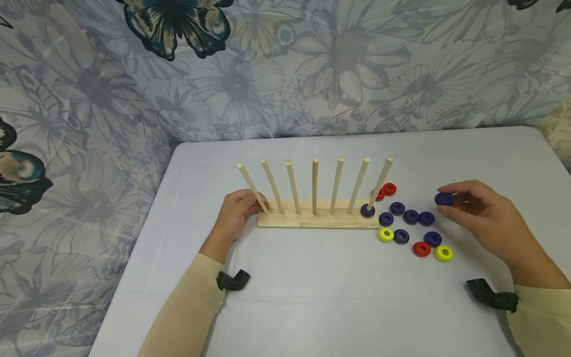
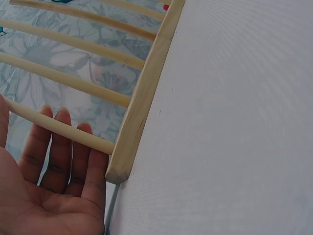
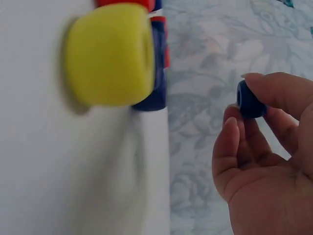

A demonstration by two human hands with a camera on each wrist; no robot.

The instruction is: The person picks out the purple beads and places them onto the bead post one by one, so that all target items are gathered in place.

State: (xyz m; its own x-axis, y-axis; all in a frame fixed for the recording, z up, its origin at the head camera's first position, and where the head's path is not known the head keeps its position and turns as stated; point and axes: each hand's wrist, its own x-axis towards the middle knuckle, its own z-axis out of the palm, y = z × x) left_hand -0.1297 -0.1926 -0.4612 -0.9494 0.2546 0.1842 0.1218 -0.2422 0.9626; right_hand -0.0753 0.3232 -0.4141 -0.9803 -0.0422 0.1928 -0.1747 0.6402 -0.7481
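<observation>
A wooden stand (image 1: 321,221) with a row of several upright pegs lies across the table. At its left end my left hand (image 1: 236,210) holds the outermost peg (image 1: 252,186); in the left wrist view the fingers (image 2: 61,161) pass behind that peg (image 2: 63,128), the thumb in front. To the right of the stand, my right hand (image 1: 490,213) pinches a dark blue ring (image 1: 444,199) between thumb and fingers, above the table. The right wrist view shows this ring (image 3: 250,101) at the fingertips. Another blue ring (image 1: 368,211) sits at the foot of the rightmost peg (image 1: 380,181).
Several blue rings (image 1: 411,216), red rings (image 1: 421,249) and two yellow rings (image 1: 443,253) lie loose between the stand and my right hand. A white cloth covers the table (image 1: 330,297). Flower-patterned fabric (image 1: 276,74) hangs behind and at the left.
</observation>
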